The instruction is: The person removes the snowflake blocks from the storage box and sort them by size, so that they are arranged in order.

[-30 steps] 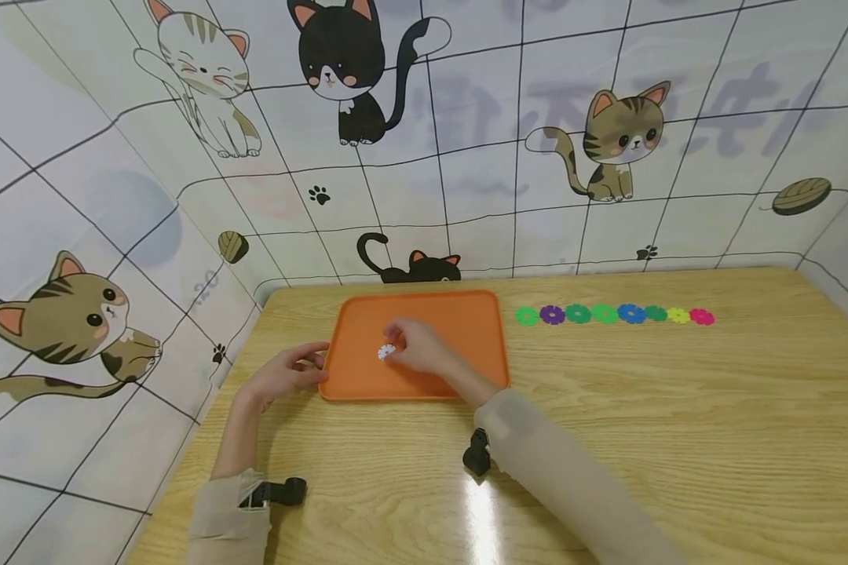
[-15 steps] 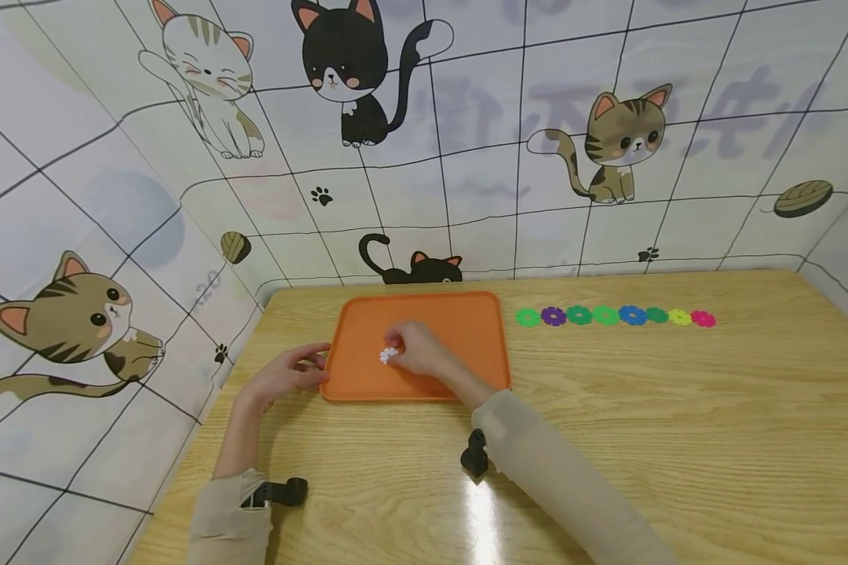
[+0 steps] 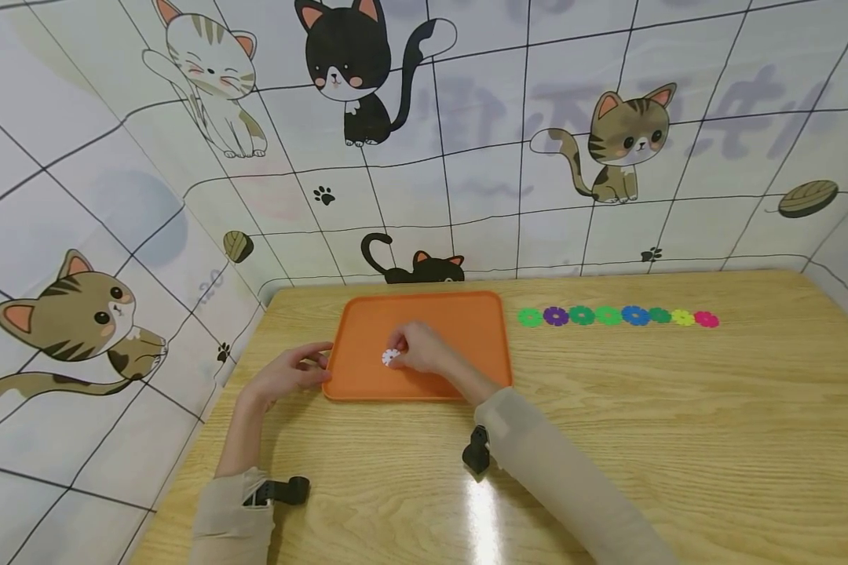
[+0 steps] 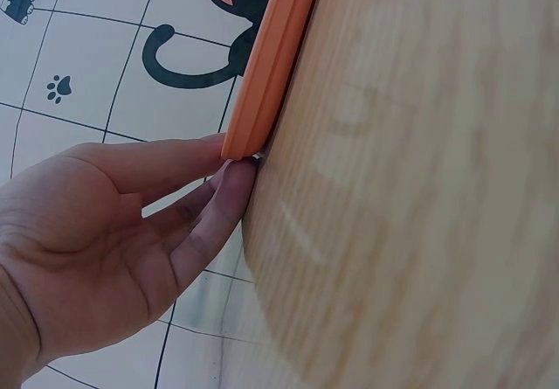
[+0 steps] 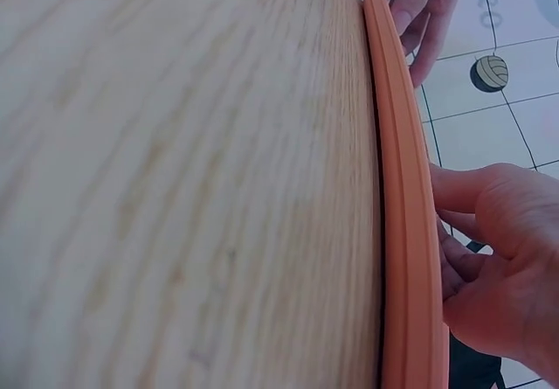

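In the head view, my right hand is over the orange tray. Thumb and fingertips pinch a white snowflake building disc with a notched edge, close over the tray's floor. My left hand is at the tray's left side, its thumb and fingers touching the outer edge. Seen from the left wrist, the thumb of that left hand meets the corner of the tray, and its fingers extend beside the rim. The tray's wall hides the disc in the right wrist view, where the right hand shows partly.
Right of the tray, a row of several snowflake discs in green, purple, blue, yellow and pink lies along the back of the wooden table. A wall with cat drawings stands right behind the table.
The white disc has come down slightly with the right hand and shows more of its round face. The left hand stays at the tray's edge, and the row of discs is unchanged.
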A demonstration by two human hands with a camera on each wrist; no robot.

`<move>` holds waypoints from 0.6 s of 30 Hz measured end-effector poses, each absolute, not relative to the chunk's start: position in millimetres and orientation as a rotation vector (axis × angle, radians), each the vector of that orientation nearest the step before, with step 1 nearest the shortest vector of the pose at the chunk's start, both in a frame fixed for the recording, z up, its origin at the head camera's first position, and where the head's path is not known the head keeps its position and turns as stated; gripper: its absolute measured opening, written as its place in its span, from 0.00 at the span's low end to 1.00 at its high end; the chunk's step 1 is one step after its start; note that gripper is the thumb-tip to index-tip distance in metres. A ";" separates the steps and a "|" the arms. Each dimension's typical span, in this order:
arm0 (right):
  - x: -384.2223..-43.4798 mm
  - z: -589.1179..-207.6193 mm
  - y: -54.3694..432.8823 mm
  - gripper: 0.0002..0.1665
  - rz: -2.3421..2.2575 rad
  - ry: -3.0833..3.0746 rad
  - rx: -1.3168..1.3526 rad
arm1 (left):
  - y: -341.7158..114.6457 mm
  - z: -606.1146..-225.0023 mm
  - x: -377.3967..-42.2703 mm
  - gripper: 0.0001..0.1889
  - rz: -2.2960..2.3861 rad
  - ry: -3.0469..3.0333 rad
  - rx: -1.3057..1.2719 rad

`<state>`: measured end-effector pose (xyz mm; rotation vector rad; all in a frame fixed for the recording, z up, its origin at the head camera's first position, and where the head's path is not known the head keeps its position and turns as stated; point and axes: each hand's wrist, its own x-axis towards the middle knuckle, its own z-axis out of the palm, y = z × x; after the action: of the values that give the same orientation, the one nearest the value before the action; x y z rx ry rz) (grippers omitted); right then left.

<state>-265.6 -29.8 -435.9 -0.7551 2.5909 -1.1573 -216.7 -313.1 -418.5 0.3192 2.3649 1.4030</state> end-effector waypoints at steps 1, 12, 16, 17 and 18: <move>-266.0 -435.9 -29.3 0.14 -1.162 2.587 -0.756 | -313.0 -418.5 -216.7 0.33 1.404 2.363 0.318; -264.0 -434.7 -23.1 0.09 -1.228 2.537 -0.768 | -314.4 -419.0 -216.4 0.33 1.401 2.366 0.313; -263.7 -436.3 -17.5 0.05 -1.370 2.450 -0.779 | -314.5 -419.1 -216.6 0.33 1.403 2.361 0.314; -263.7 -436.7 -15.5 0.04 -1.418 2.414 -0.772 | -314.3 -418.9 -216.7 0.33 1.404 2.360 0.315; -263.8 -437.2 -13.3 0.04 -1.460 2.386 -0.766 | -314.2 -418.8 -216.8 0.33 1.403 2.362 0.317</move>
<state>-263.8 -13.3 -437.2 -0.7663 2.3855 -1.4599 -216.8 -314.2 -418.8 0.3174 2.3619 1.4030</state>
